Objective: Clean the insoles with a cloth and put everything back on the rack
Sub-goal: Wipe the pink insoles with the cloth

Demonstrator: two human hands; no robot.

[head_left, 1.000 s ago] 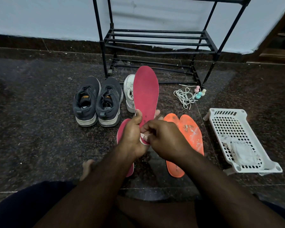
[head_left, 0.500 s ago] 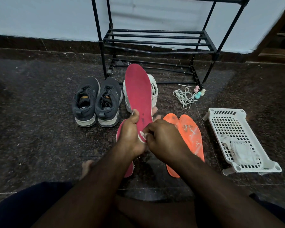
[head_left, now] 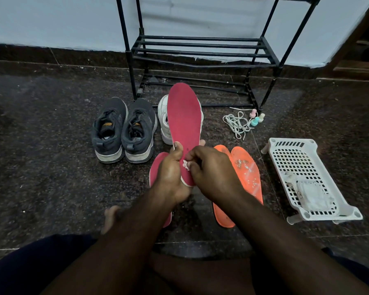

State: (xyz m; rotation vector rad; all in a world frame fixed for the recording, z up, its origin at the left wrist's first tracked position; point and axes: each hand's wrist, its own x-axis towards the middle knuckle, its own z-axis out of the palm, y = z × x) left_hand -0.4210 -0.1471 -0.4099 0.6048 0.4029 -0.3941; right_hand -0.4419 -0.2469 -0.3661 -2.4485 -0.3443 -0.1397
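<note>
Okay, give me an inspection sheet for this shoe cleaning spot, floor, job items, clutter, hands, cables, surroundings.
Surface: dark speckled stone floor.
Job's things: red insole held up on end; second red insole flat on the floor, partly under the left arm; two orange insoles, overlapping, with pale specks; small white cloth; black rack, shelves bare.
Clutter: grey sneakers; white shoe behind the raised insole; loose white laces; small pastel bottles; white basket holding a white packet.
Grippers: left hand grips the raised insole's heel; right hand pinches the cloth against it.
Cables: nothing seen.
Surroundings: pale wall, dark skirting, wooden frame far right.
</note>
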